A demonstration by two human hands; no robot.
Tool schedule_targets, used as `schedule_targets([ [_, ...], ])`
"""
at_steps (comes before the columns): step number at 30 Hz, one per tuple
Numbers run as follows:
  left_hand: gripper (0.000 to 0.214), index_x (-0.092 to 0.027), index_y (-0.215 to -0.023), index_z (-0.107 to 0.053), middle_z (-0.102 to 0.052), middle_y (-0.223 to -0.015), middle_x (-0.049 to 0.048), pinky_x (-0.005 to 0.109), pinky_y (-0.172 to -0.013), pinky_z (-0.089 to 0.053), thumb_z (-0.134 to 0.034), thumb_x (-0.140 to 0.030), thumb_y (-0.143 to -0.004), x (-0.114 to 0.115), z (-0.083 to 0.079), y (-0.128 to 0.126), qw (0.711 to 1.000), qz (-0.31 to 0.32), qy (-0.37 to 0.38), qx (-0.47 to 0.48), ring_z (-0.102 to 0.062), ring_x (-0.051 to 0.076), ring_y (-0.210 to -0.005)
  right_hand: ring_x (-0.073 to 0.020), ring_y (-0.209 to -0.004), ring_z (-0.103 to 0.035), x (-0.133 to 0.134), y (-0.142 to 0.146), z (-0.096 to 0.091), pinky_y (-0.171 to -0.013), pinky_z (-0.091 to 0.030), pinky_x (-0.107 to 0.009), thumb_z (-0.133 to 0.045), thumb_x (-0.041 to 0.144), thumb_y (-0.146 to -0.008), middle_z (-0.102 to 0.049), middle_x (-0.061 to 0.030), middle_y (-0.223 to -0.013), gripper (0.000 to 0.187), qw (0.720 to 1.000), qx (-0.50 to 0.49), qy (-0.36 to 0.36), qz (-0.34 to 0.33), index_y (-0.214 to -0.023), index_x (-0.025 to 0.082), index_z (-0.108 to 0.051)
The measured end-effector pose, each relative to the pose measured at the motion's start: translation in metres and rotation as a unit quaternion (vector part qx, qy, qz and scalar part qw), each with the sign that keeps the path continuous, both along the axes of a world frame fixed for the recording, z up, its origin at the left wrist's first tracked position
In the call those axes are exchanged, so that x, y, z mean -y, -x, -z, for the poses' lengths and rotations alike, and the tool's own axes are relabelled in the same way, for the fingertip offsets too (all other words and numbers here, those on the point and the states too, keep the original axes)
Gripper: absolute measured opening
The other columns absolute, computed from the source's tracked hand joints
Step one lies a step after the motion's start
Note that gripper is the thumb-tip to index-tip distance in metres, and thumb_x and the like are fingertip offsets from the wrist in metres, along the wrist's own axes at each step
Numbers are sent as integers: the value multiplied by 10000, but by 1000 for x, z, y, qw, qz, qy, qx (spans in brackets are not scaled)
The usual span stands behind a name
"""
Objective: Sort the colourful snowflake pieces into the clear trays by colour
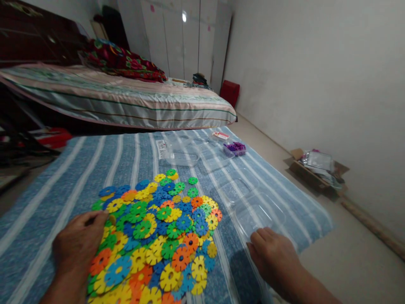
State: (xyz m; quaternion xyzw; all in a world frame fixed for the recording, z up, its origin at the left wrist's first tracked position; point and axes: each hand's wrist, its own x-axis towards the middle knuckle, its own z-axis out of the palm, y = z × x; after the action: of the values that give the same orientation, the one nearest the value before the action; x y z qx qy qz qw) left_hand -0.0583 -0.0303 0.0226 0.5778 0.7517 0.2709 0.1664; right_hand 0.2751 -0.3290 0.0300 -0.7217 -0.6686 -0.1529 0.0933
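A heap of flat plastic snowflake discs [158, 228] in yellow, blue, green and orange lies on a blue striped sheet [95, 160]. My left hand [79, 242] rests on the heap's left edge, fingers curled with a yellow disc at the fingertips. My right hand [272, 253] lies to the right of the heap, fingers bent down on the near edge of a clear plastic tray [259, 213]. More clear trays [236, 185] run away from it in a row.
A small clear box of purple pieces [234, 148] and a small red and white pack [220, 135] sit at the sheet's far end. A mattress [120, 99] lies behind. An open cardboard box [316, 169] stands by the right wall.
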Motion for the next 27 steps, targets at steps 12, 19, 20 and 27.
schedule_targets([
  [12, 299, -240, -738, -639, -682, -904, 18, 301, -749, -430, -502, -503, -702, 0, 2, 4, 1000, 15, -9, 6, -546, 200, -752, -220, -825, -688, -40, -3, -7, -637, -388, -302, -577, 143, -947, -743, -83, -865, 157, 980, -37, 180, 81, -858, 167, -704],
  [19, 340, -268, -766, -657, -664, -824, 7, 322, -706, -442, -500, -566, -720, 1, 11, 8, 999, 14, -30, 5, -563, 217, -704, -244, -918, -700, -44, 0, -19, -715, -456, -311, -514, 159, -978, -749, -122, -948, 220, 967, -66, 224, 104, -926, 146, -727],
  [20, 352, -269, -776, -660, -664, -817, 8, 324, -701, -445, -498, -576, -723, 0, 12, 9, 999, 16, -28, 1, -564, 218, -699, -248, -925, -702, -44, 0, -19, -720, -461, -313, -509, 159, -979, -749, -124, -951, 225, 966, -69, 227, 105, -930, 146, -728],
  [27, 346, -267, -762, -661, -659, -790, 6, 323, -708, -455, -500, -570, -723, -1, 14, 12, 999, 21, -22, -13, -565, 215, -696, -245, -930, -711, -48, 0, -25, -718, -470, -302, -509, 166, -982, -753, -126, -961, 225, 961, -73, 246, 103, -937, 144, -729],
])
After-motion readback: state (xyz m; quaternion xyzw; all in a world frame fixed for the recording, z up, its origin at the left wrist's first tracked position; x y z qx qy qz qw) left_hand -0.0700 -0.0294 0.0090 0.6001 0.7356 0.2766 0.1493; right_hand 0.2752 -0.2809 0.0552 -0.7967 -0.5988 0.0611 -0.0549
